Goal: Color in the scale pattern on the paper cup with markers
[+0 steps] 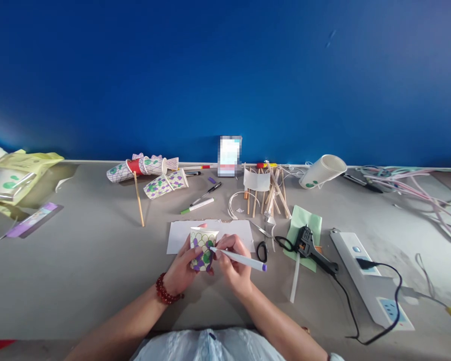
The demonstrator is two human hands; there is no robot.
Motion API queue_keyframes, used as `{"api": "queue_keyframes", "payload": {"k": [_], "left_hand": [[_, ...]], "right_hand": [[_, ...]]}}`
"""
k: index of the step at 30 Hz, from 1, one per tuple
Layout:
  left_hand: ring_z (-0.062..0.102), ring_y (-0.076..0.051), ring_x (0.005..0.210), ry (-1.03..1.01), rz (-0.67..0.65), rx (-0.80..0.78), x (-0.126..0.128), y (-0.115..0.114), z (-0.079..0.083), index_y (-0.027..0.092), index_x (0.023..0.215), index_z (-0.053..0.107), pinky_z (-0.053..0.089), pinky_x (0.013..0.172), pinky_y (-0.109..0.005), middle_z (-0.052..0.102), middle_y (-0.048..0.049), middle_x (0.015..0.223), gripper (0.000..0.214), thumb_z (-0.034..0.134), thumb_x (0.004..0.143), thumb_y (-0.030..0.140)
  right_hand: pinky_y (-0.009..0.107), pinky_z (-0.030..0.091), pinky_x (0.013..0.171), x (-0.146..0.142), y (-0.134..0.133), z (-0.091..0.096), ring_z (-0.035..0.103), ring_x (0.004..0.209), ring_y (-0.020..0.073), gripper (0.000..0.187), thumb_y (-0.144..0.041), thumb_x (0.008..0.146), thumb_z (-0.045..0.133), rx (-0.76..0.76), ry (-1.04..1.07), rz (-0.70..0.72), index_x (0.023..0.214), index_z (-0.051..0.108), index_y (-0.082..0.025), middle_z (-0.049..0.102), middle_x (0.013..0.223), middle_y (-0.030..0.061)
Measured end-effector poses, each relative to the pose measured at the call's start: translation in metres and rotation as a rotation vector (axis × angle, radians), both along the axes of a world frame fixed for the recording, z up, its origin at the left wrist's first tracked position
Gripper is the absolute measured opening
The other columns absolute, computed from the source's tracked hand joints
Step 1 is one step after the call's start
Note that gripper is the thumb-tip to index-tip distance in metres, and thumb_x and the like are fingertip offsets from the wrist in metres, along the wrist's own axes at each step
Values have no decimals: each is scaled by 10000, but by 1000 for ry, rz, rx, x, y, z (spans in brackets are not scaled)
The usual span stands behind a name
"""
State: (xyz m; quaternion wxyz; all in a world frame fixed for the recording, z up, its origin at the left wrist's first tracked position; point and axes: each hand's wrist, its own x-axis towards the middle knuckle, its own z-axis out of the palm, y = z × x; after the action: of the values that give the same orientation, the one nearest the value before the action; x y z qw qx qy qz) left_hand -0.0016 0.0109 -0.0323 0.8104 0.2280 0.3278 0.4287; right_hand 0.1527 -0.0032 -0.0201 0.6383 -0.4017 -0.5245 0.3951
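My left hand (183, 268) is wrapped round a paper cup (200, 246) and holds it up in front of me. Scale-like arcs cover the cup, some coloured purple and green. In my right hand (233, 263) is a white marker (244, 259) with a purple end, its tip at the cup's right side. Behind the cup lies a white paper sheet (178, 235) with a torn far edge. A green-ended marker (198, 206) and a black pen (206, 194) rest beyond that sheet.
At the back left are joined patterned cups (150, 165) and another patterned pair (167, 184). Wooden sticks (274, 193), scissors (263, 250), a glue gun (311, 250) on green paper and a power strip (361, 276) with a trailing cord lie rightward. White cups (321, 173) stand behind.
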Motion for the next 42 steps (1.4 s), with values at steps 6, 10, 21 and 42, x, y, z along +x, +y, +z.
{"api": "queue_keyframes", "payload": {"k": [6, 10, 21, 42], "left_hand": [[695, -174, 755, -6, -1, -2, 0, 0, -3, 313, 1621, 351, 616, 621, -302, 738, -55, 1112, 818, 729, 896, 292], [692, -171, 749, -8, 7, -6, 0, 0, -1, 311, 1615, 367, 611, 610, -290, 739, -59, 1101, 819, 741, 887, 297], [695, -190, 755, 1, 0, -15, 0, -1, 2, 313, 1608, 373, 624, 597, -318, 743, -62, 1097, 825, 752, 876, 297], [695, -184, 774, -8, -7, 15, 0, 0, 1, 304, 1612, 359, 628, 612, -304, 732, -76, 1126, 788, 713, 909, 300]], "right_hand": [[301, 454, 592, 0, 0, -1, 547, 635, 167, 123, -278, 987, 600, -19, -8, -19, 876, 605, -226, 569, 725, -4], [303, 463, 599, 0, 0, -1, 558, 646, 170, 114, -273, 988, 603, -19, -7, -26, 884, 608, -228, 578, 732, -2], [310, 458, 600, 0, 0, -2, 557, 640, 174, 126, -301, 986, 600, -68, 9, -34, 881, 590, -232, 579, 733, 1], [315, 463, 601, 0, 0, 0, 558, 632, 175, 156, -307, 973, 589, -43, -4, -33, 837, 586, -230, 567, 714, 0]]}}
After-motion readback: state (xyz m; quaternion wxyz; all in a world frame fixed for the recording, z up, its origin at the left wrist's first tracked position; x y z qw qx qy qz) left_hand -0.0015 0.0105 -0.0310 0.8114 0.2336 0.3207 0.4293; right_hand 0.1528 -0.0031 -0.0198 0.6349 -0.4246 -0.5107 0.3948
